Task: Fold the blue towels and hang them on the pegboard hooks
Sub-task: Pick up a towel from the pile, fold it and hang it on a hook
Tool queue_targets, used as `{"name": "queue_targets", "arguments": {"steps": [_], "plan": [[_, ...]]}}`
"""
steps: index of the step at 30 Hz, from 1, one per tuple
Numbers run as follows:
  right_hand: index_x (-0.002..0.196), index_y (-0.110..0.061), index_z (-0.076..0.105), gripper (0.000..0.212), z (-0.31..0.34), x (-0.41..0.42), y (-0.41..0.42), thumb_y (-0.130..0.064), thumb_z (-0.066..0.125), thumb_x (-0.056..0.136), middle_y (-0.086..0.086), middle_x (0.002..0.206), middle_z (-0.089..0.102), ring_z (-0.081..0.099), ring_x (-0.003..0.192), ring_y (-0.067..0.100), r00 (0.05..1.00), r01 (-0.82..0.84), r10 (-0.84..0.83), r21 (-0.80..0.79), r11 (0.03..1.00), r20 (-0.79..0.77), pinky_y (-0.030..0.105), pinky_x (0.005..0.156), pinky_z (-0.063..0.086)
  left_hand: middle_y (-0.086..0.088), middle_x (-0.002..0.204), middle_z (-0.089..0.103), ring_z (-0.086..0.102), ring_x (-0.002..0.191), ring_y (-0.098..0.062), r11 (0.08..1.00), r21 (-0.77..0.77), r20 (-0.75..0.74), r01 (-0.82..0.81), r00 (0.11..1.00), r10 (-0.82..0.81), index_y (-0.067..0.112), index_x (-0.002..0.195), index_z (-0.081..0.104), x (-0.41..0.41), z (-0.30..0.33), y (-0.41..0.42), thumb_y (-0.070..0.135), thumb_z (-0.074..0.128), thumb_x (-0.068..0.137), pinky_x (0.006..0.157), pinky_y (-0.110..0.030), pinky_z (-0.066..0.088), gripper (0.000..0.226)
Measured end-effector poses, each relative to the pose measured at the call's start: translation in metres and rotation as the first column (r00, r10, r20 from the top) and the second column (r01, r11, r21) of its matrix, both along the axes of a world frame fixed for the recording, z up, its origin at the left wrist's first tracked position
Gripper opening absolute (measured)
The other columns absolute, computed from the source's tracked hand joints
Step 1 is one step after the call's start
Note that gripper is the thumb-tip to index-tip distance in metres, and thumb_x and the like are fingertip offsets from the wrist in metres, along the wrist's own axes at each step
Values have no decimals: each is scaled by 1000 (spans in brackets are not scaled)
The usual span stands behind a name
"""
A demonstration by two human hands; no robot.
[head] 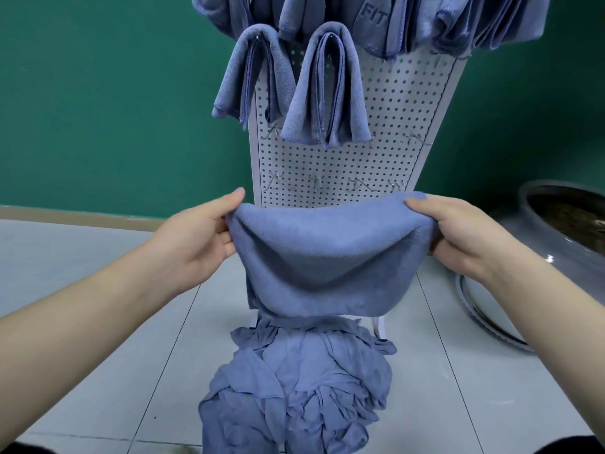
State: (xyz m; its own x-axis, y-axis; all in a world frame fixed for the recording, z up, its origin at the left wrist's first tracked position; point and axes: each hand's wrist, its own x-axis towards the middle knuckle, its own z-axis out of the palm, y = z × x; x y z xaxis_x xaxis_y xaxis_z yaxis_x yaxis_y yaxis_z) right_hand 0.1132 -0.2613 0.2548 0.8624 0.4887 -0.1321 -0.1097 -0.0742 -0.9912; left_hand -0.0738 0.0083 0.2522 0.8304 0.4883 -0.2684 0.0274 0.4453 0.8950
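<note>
Blue folded towel (330, 257) sags between both hands, fingers (422, 204) pinching its top corners.

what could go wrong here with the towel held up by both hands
1. The held towel sags in the middle between the left hand and the right hand, so the fold may come out uneven.
2. Its lower edge hangs just above the towel pile and might snag it.

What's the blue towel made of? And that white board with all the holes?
Towel: soft matte cloth, likely microfiber; it sags and looks fuzzy. Pegboard: probably painted metal, maybe plastic; stiff, smooth, with even holes and thin wire hooks.
</note>
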Motion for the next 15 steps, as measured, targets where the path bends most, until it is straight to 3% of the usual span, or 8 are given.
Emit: {"name": "queue_targets", "arguments": {"steps": [3,7,11,15], "plan": [[123,-4,70,30,1,0,0,-6,51,100,12,120,75,70,116,24,1000,-21,21,24,1000,-18,35,96,54,-7,96,78,76,81,-16,999,48,-72,-21,997,24,8,105,67,0,-6,0,26,64,100,71,-26,63,19],[125,-8,71,32,0,3,-1,-8,47,102,11,121,74,68,107,27,998,-48,49,-13,999,35,40,92,50,-1,94,76,73,76,-9,993,93,-119,-67,990,78,8,104,70,-1,-10,3,16,62,102,76,-27,57,12],[114,-13,73,29,-4,5,-1,-9,46,106,2,102,76,66,87,18,998,-13,14,-18,1000,59,36,86,50,7,76,73,69,65,-8,980,199,-145,18,989,12,12,102,72,-2,-11,9,16,53,106,75,-28,52,19],[109,-16,74,28,-6,8,-3,-10,47,105,0,98,76,66,84,14,999,1,-1,-6,1000,39,33,85,51,0,101,77,71,91,-15,971,238,-60,-12,998,27,14,101,70,-2,-10,12,17,53,106,93,-31,55,18]]}}
